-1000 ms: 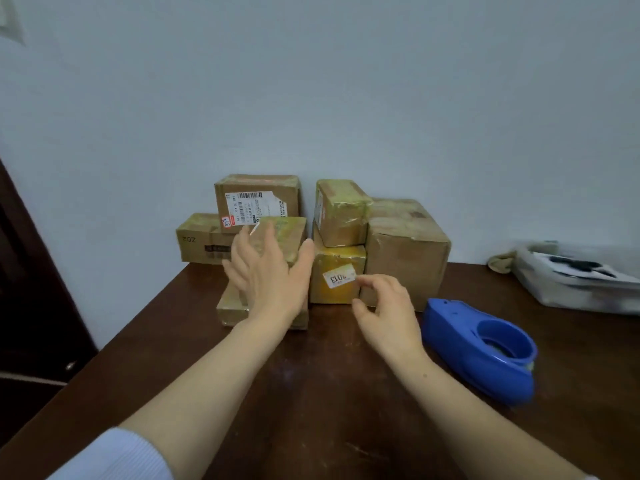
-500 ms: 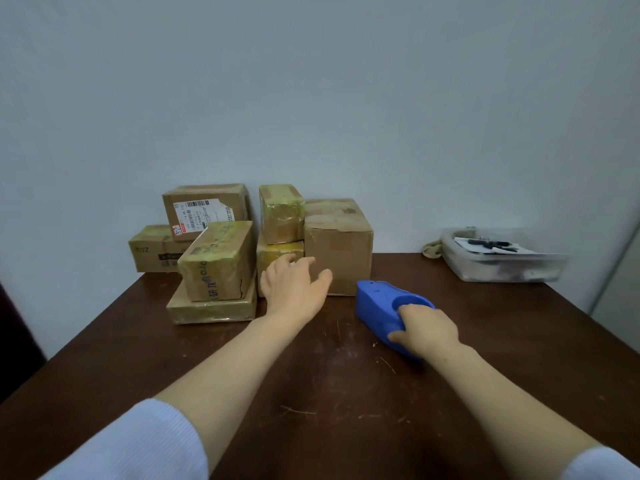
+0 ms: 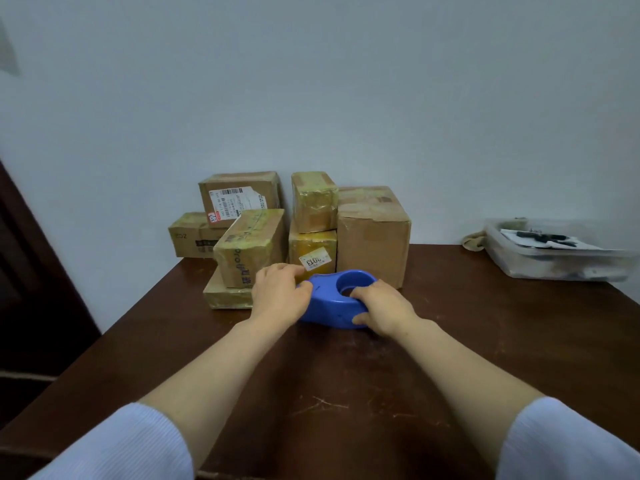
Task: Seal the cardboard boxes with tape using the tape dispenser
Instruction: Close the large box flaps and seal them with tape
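Head view: blue tape dispenser (image 3: 329, 303) on the table (image 3: 346, 393), just before the stacked boxes (image 3: 372, 233). Right hand (image 3: 384, 308) fingers curl into its ring; left hand (image 3: 277, 292) fingers curl round its nose. The yellow box (image 3: 311, 242) has a sticker (image 3: 314, 260) reading "3013".

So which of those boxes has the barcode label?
The upper box at the back left, with a white barcode label; the yellow box carries only a small numbered sticker.

A scratched dark brown wooden table (image 3: 346, 393) fills six o'clock. At three o'clock a clear plastic bin (image 3: 554, 270) stands on it, holding white papers (image 3: 557, 244) with small dark items on top. A bunched beige cloth (image 3: 473, 241) touches the bin's left end. A pale wall (image 3: 346, 98) spans twelve o'clock; dark woodwork (image 3: 31, 289) stands at nine o'clock
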Action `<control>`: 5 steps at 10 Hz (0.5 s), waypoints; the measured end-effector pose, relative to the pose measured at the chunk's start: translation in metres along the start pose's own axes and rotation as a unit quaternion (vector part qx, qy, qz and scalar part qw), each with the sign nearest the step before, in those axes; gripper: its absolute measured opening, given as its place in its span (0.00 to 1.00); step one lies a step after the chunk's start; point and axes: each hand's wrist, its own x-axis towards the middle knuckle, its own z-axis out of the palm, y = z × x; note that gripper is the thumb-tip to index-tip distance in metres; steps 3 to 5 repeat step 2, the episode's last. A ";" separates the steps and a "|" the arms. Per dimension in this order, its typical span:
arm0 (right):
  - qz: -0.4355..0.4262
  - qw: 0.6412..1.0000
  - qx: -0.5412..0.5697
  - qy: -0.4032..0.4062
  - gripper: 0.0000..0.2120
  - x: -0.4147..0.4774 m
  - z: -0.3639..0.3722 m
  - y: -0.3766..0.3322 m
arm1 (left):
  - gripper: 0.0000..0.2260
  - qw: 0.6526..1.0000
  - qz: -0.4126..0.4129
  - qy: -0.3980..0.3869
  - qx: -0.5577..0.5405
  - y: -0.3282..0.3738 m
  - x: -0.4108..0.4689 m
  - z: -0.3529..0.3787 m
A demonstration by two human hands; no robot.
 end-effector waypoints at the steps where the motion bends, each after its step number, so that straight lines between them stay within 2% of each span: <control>1: 0.000 1.000 0.008 0.015 0.21 0.018 0.007 -0.002 | 0.18 1.000 -0.012 0.002 -0.009 -0.015 0.007 0.000; 2: -0.007 0.999 -0.014 0.035 0.28 0.022 0.010 -0.003 | 0.19 1.000 -0.019 0.001 -0.023 -0.025 0.009 0.001; 5: -0.007 0.999 -0.014 0.035 0.28 0.022 0.010 -0.003 | 0.19 1.000 -0.019 0.001 -0.023 -0.025 0.009 0.001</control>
